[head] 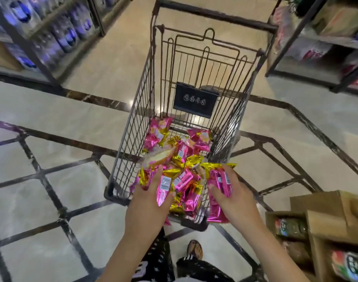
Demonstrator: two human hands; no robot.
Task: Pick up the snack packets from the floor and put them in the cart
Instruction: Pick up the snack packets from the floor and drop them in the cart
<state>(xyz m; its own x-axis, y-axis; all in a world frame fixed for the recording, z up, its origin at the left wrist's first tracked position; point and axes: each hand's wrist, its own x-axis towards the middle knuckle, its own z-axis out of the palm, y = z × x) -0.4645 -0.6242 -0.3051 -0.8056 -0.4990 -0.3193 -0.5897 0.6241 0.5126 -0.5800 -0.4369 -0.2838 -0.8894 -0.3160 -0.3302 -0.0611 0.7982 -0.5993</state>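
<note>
Drop-off stage, looks like: shiny pink-and-gold foil snack packets [175, 169] are gripped in the left hand [151, 197] and right hand [231, 197] over the brown wire shopping cart [133, 127], so they probably just need letting go.

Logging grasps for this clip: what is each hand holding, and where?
Left hand grips pink packets around their middles; right hand clasps another pink packet across its middle.

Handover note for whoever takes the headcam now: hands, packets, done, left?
Left hand: shut on pink packets at the cart's near end.
Right hand: shut on more packets at the cart's near right rim.
Done: a pile of packets lies in the cart.
Left: drop both handfuls in. No packets show on the visible floor; check beyond the view.
</note>
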